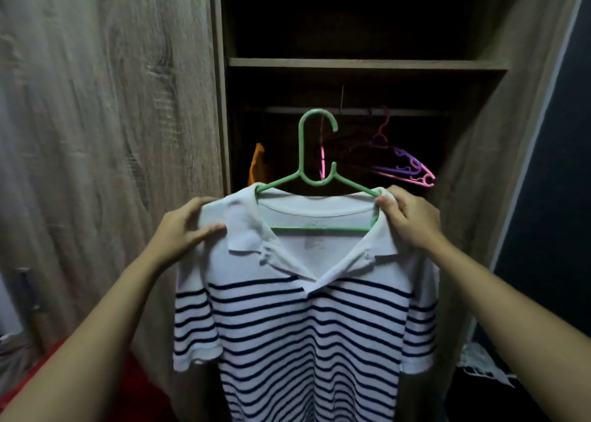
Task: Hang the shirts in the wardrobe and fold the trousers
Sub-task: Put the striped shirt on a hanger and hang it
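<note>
Your left hand (188,226) and right hand (412,220) each pinch a shoulder of the striped shirt (303,341), draped on the green hanger (316,153) before the wardrobe (367,63) rail (351,111). Soft, light cloth probably slips; grip the stiff hanger neck.

A person's left hand (184,226) and right hand (407,218) grip the shoulders of a white, navy-striped polo shirt (303,325) on a green plastic hanger (315,169), before an open wooden wardrobe (367,63).
</note>
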Demonstrator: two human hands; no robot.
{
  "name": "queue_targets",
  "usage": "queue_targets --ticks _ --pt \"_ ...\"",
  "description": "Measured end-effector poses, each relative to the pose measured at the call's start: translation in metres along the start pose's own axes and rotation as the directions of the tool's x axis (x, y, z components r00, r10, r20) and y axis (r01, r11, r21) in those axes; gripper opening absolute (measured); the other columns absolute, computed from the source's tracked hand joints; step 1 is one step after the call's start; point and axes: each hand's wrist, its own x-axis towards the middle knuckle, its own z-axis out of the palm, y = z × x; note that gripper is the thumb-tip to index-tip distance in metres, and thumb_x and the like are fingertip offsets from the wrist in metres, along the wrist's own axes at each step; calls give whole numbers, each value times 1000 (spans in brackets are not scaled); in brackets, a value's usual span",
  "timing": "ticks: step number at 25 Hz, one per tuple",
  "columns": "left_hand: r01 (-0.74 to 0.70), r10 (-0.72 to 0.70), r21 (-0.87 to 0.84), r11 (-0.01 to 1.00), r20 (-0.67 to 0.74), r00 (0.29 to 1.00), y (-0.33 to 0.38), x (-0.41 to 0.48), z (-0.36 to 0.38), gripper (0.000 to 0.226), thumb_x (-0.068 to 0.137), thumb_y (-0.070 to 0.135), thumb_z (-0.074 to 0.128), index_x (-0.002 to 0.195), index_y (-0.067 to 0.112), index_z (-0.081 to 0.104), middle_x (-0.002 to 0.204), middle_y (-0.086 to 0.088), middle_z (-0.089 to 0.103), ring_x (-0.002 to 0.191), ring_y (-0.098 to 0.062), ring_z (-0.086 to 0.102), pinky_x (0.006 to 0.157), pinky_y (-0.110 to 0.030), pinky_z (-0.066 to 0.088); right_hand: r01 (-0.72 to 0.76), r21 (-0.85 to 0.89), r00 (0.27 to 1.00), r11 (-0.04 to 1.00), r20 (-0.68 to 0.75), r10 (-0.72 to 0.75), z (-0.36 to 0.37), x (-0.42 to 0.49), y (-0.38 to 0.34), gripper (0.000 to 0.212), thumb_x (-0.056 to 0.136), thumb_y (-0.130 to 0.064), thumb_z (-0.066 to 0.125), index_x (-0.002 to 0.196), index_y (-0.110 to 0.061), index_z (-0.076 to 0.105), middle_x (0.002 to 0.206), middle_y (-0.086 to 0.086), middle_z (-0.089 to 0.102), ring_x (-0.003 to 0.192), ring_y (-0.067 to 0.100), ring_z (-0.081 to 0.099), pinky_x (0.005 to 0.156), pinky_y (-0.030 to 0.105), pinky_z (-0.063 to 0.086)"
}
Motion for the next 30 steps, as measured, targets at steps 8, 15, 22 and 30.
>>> queue_targets --ticks 8,15,22,30 --pt "362 -416 206 909 501 759 -44 -34 9 59 49 37 64 103 13 65 109 -12 67 100 -24 62 78 -32 49 -35 -53 998 998 56 37 -17 8 10 35 83 -62 25 86 -36 48 72 -10 53 86 26 62 66 29 30" --pt "77 -9 -109 991 520 854 33 5 -20 47 66 60 68 104 32 66 105 7 71 97 -6 64 83 -31 53 51 28 983 998 176 -55 -1 6 -4 37 80 -64 26 79 -36 49 58 -12 49 69 13 50 58 29 29" --pt "-29 -7 98 995 353 936 65 -12 -26 40 73 63 53 69 24 62 60 7 59 61 -4 53 56 -20 36 -109 210 991 972 98 90 35 10 -48 26 88 -31 57 110 -17 57 108 5 62 101 24 57 91 36 39" --pt "158 -265 423 892 206 942 114 -5 37 30 91 38 50 100 11 60 99 -9 64 94 -29 61 76 -33 45 -682 652 723 330 668 175 78 18 -153 30 98 -34 39 90 -13 59 99 6 67 96 20 62 94 35 47"
